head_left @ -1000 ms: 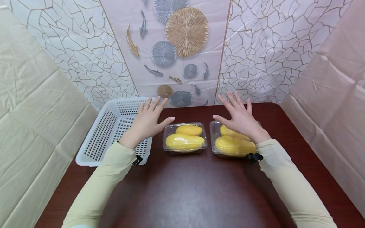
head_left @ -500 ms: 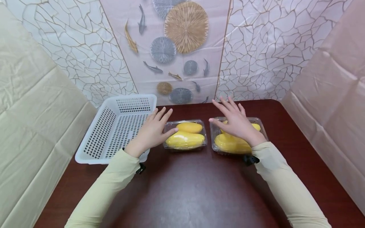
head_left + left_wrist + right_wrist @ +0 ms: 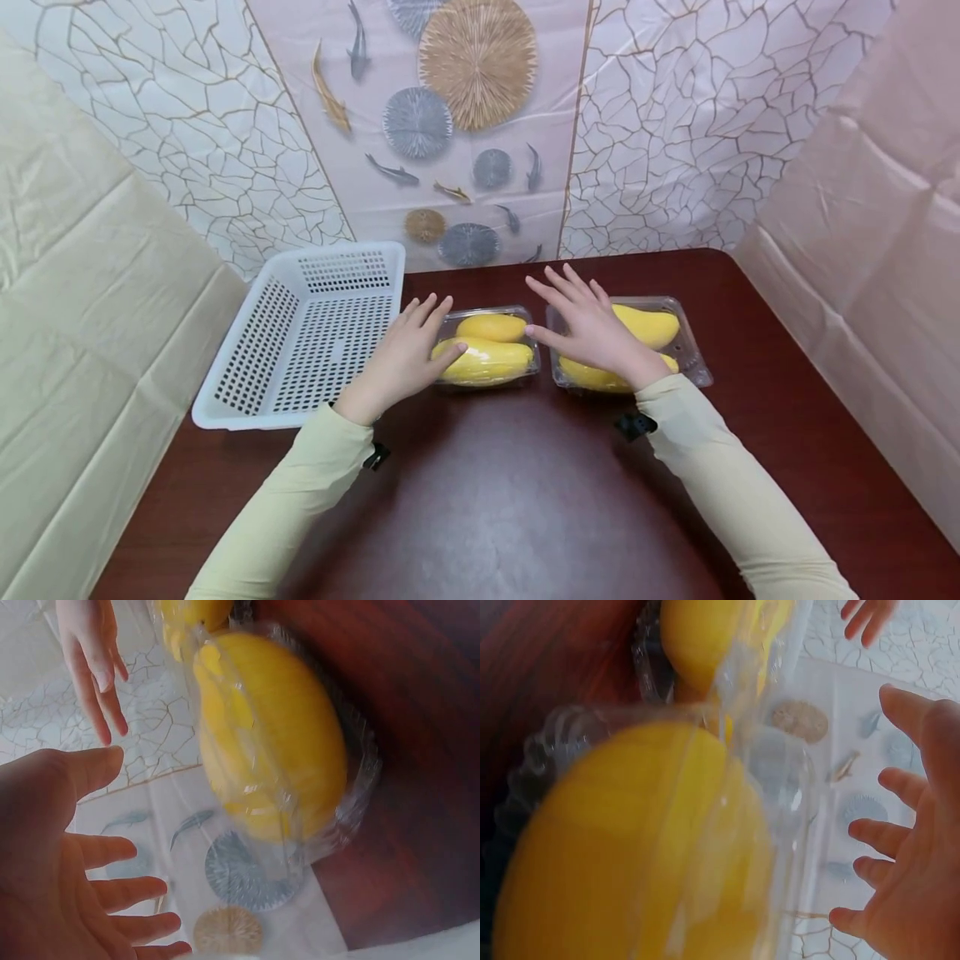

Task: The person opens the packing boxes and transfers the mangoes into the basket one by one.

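Observation:
My left hand (image 3: 402,354) hovers by the left end of a clear plastic box (image 3: 532,364), its fingers spread and straight. That box holds two yellow mango-like fruits (image 3: 491,360). Over a second clear plastic box (image 3: 692,360) is my right hand (image 3: 588,329), also spread, covering part of the two yellow fruits (image 3: 651,327) inside. In the left wrist view a gap shows between the left hand (image 3: 56,862) and the boxed fruit (image 3: 285,735). The right wrist view likewise shows the right hand (image 3: 922,825) apart from its box. Neither hand holds anything.
A white perforated plastic basket (image 3: 352,271) stands left of the boxes on the dark red-brown table (image 3: 480,492). Behind is a patterned cloth backdrop (image 3: 480,75). Beige cloth panels (image 3: 82,292) rise on both sides.
My left hand has moved right, off the basket and toward the left box. My right hand has shifted left, showing more of the right box. Both boxes stay on the table.

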`<state>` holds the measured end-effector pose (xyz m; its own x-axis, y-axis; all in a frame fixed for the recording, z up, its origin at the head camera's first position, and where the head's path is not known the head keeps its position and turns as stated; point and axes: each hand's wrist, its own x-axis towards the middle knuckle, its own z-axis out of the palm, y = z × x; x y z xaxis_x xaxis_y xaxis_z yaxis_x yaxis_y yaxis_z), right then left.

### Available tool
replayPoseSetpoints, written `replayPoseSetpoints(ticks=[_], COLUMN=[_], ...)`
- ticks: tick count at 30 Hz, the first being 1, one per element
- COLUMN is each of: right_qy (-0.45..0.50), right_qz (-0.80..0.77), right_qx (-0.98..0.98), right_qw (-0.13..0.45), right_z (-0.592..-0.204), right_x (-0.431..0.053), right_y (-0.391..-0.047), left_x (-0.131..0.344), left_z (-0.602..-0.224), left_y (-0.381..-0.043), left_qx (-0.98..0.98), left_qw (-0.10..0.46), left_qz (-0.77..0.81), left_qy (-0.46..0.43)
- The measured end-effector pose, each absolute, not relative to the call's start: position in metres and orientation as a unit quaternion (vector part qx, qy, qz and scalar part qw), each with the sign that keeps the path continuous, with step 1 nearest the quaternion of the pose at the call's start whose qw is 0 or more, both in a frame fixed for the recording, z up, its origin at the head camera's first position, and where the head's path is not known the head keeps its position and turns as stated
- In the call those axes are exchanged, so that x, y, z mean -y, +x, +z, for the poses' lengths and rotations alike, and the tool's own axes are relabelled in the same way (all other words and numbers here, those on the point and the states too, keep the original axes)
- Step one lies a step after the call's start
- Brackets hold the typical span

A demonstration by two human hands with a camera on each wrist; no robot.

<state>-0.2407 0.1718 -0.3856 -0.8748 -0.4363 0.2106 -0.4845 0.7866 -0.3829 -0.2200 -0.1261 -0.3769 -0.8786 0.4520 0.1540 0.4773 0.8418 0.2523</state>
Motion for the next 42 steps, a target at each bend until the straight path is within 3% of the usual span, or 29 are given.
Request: replayPoseSetpoints(ticks=[14, 24, 34, 42], right_qy=[0.293, 0.319, 0.325, 0.33], right_qz=[0.217, 0.22, 0.234, 0.218], right_qx=[0.931, 0.921, 0.916, 0.918], right_qw=[0.013, 0.017, -0.019, -0.011], right_z=[-0.401, -0.408, -0.412, -0.417], right_x=[-0.154, -0.15, -0.144, -0.139], right_y=[-0.236, -0.235, -0.233, -0.231], left_x=[0.118, 0.117, 0.117, 0.119], left_z=[-0.411, -0.424, -0.437, -0.451], left_y=[-0.209, -0.206, -0.207, -0.206], left_qx=[0.957, 0.951, 0.948, 0.945], left_qw=[0.049, 0.058, 0.028, 0.009], left_qz=[-0.185, -0.215, -0.24, -0.261], left_qy=[-0.217, -0.213, -0.206, -0.198])
